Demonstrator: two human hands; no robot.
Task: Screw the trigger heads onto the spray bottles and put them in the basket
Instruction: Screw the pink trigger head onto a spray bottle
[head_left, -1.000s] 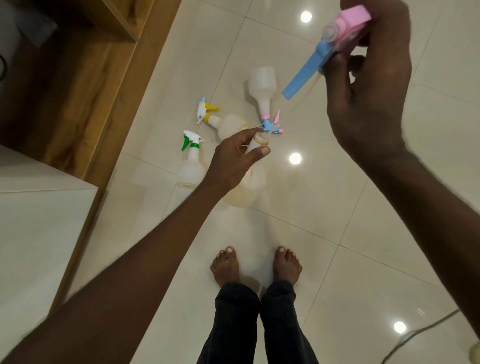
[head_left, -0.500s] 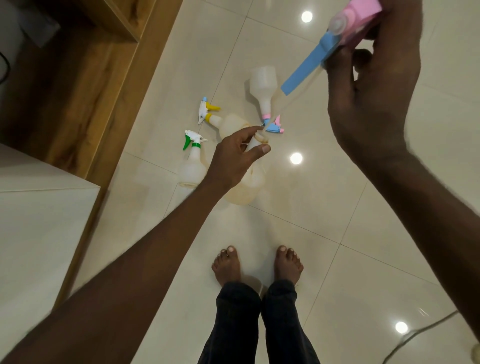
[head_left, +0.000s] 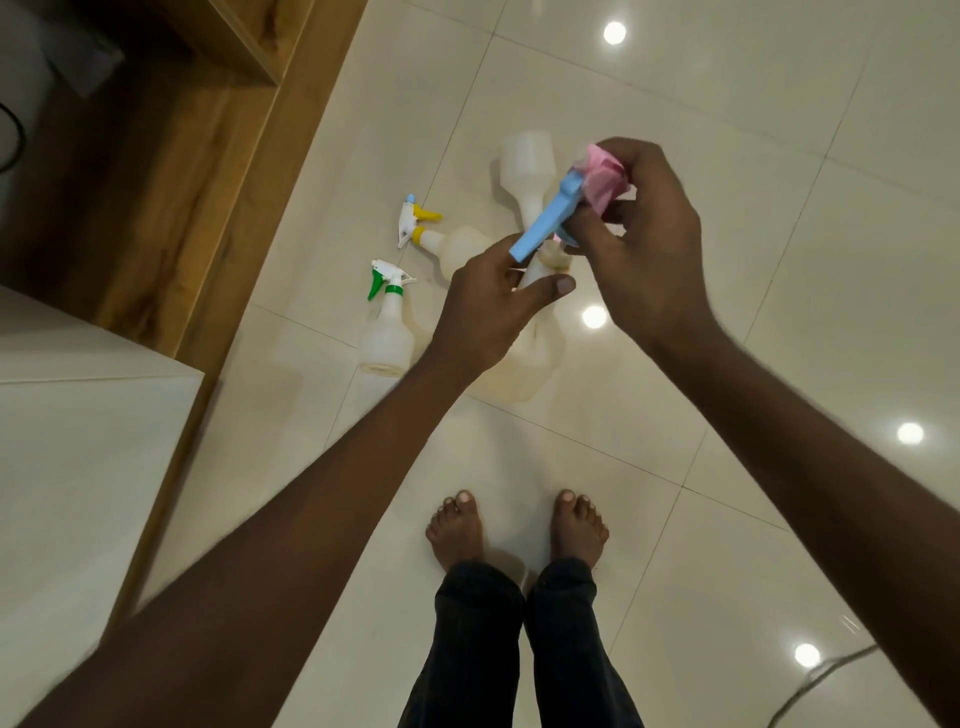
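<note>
My left hand (head_left: 493, 306) grips the neck of a translucent spray bottle (head_left: 524, 364), holding it upright in front of me. My right hand (head_left: 644, 249) holds a pink and blue trigger head (head_left: 571, 208) right over that bottle's mouth, blue lever pointing down-left. On the floor lie a bottle with a green and white trigger (head_left: 387, 322), a bottle with a yellow and white trigger (head_left: 447, 244), and a third white bottle (head_left: 527, 171) partly hidden behind my hands. No basket is in view.
Glossy cream floor tiles (head_left: 779, 260) reflect ceiling lights. A wooden shelf unit (head_left: 171, 156) runs along the left, and a white counter top (head_left: 78, 441) juts in at lower left. My bare feet (head_left: 517, 530) stand below the bottles. A cable (head_left: 821, 680) lies at lower right.
My right hand has come down and left from high up, bringing the pink and blue trigger head onto the neck of the bottle held by my left hand. The left hand stayed put.
</note>
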